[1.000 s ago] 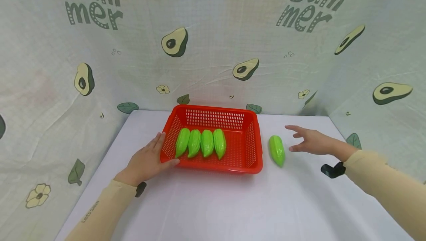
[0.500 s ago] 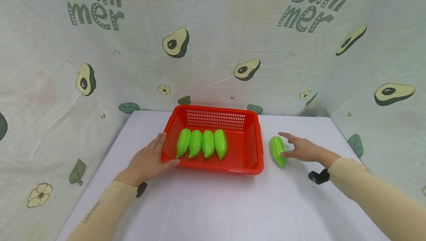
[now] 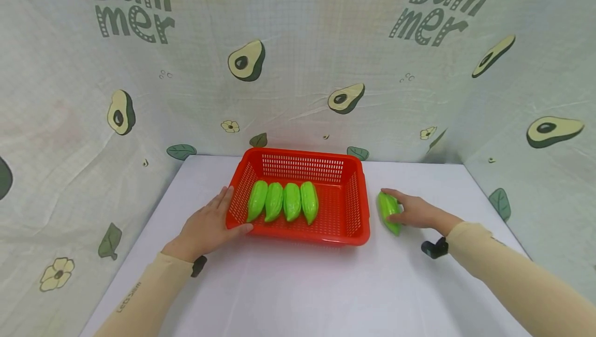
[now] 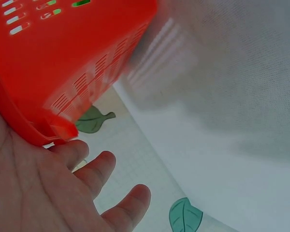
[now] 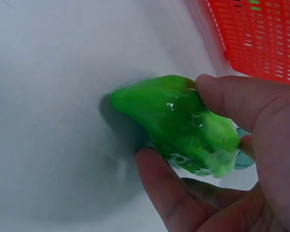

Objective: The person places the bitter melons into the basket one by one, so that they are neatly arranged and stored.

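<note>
In the head view my left hand (image 3: 205, 228) rests against the left end of a red plastic basket (image 3: 307, 233), its thumb at the front rim. The left wrist view shows the palm touching the basket's edge with the fingers (image 4: 128, 210) extended past it. Several glossy green ridged fruits (image 3: 292, 202) with pointed ends lie side by side in the basket's left part. To the right of the basket, my right hand (image 3: 416, 213) holds another green ridged fruit (image 5: 179, 121) on the table. Its thumb (image 5: 227, 94) touches one side and its fingers curl round the other.
The basket stands toward the back of a white-covered table (image 3: 298, 290). A cloth backdrop (image 3: 298, 42) printed with avocados and leaves rises behind and along the sides. Inside the basket, bare red floor (image 3: 330, 207) shows right of the fruits.
My right hand has moved left from beside the loose green fruit and its thumb and fingers have come round it. The left hand has stayed at the basket.
</note>
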`<state>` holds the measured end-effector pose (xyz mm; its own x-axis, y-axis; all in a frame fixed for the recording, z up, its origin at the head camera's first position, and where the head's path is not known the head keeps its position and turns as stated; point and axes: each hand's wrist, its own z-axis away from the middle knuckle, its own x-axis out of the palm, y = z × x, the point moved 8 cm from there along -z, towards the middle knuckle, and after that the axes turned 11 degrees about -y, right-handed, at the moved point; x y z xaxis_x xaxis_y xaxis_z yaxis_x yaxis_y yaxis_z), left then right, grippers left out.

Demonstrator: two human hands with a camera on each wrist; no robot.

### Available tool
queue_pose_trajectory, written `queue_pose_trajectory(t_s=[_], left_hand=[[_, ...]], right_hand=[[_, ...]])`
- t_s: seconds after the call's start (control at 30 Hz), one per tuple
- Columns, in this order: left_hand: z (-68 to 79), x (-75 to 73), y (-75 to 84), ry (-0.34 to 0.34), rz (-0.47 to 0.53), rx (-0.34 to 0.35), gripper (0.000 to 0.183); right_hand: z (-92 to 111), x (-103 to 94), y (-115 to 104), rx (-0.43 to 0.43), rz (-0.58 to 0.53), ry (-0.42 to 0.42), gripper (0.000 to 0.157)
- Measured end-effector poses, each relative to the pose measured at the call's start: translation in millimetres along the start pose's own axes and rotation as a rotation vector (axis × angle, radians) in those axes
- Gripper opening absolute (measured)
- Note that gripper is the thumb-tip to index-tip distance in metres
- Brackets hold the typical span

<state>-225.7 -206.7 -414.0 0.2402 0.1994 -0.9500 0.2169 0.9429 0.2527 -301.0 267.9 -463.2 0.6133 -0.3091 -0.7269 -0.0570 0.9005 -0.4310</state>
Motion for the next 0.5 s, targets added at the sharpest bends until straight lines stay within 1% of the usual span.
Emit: queue_pose_trajectory(t_s=[0.13,0.3,0.5], left_hand=[[0.7,-1.7,1.0,0.006,-0.005,0.003,0.117],[-0.1,-0.1,-0.3,0.003,-0.005,-0.001,0.118],[-0.1,0.1,0.3,0.008,-0.004,-0.002,0.118]], right_hand=[[-1.0,1.1,-2.5,-0.009,-0.012,-0.005,0.083],[-1.1,1.9,-4.2,-0.029,-0.012,-0.005,0.082],[-0.5,2.7,-3.1,-0.028,-0.023,-0.004,0.082]])
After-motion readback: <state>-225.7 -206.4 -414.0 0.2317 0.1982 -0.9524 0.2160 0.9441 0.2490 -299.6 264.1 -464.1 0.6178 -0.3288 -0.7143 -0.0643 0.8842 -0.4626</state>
